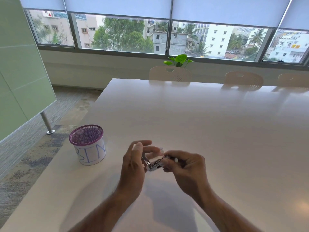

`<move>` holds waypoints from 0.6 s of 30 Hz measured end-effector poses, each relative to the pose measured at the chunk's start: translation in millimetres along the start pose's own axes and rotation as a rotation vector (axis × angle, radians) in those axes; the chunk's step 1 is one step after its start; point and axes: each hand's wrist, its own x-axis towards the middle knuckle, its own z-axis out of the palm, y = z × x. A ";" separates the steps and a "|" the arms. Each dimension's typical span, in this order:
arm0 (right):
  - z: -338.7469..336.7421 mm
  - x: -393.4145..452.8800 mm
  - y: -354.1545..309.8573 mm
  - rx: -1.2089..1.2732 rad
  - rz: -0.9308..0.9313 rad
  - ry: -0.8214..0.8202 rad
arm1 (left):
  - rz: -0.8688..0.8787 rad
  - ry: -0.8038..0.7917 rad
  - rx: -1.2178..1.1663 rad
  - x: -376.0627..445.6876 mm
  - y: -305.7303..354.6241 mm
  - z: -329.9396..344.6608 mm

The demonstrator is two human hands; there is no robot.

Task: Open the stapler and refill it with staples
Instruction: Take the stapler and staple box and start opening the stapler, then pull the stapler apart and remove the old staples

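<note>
A small metal stapler (154, 163) is held just above the white table (209, 131), hinged open, its shiny arms spread between my two hands. My left hand (135, 162) grips its left side, thumb up and fingers curled behind it. My right hand (185, 166) pinches the right end with its fingertips. A small pale, clear-looking piece (157, 154) shows between the fingers above the stapler; I cannot tell what it is. Staples cannot be made out. Much of the stapler is hidden by the fingers.
A purple mesh cup with a white paper label reading "BIN" (89, 145) stands on the table to the left of my hands. The table's left edge runs close beside it. Chairs (169, 73) line the far side under the windows.
</note>
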 end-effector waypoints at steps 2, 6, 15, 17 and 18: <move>1.1 0.5 -1.1 0.013 0.010 -0.005 | -0.005 -0.012 -0.028 2.3 2.0 -1.4; -0.1 -0.1 -3.4 0.096 0.082 0.008 | -0.081 0.038 -0.203 3.8 1.0 -0.5; -12.3 11.7 -5.6 0.555 0.302 0.155 | -0.431 0.160 -0.663 9.4 6.9 -19.4; -15.2 16.1 -3.6 0.750 0.408 0.190 | -0.468 0.167 -0.693 10.1 6.1 -21.7; -16.0 17.9 -2.5 0.842 0.467 0.201 | -0.488 0.165 -0.690 10.3 5.1 -21.7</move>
